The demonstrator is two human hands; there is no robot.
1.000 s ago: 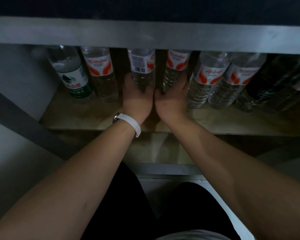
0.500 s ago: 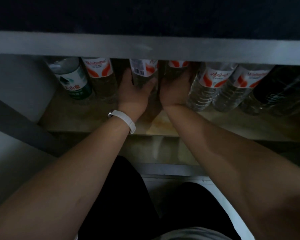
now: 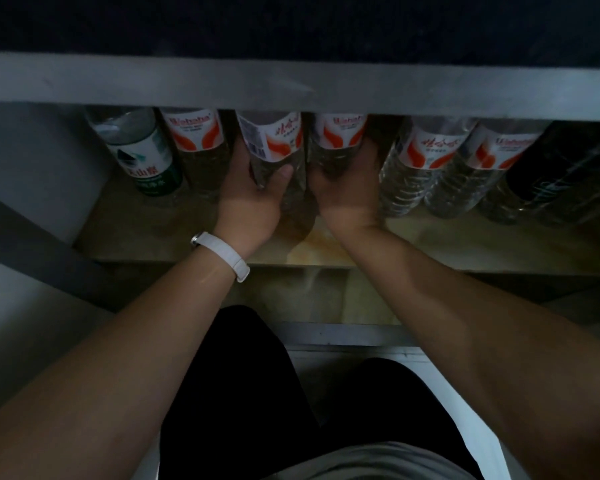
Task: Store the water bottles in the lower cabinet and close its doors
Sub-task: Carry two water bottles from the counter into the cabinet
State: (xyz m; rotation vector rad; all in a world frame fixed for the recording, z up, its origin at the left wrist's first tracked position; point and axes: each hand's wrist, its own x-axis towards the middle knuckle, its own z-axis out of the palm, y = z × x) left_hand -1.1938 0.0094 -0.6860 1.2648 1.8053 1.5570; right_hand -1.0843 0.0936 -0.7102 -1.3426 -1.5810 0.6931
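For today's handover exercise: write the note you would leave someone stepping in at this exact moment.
Left hand: wrapped around a clear plastic bottle with red-and-white label.
Right hand: gripping the neighbouring clear red-labelled bottle.
Both bottles stand on the lower cabinet shelf, in a row with a green-labelled bottle and others.
Done: bottles are inside.
Left: release, withdraw, close the doors.

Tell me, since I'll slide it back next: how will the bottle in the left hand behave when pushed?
The bottle looks full, so probably heavy for its size. Tall and narrow, it may tip if pushed high. The left hand wraps thin clear plastic that likely dents slightly.
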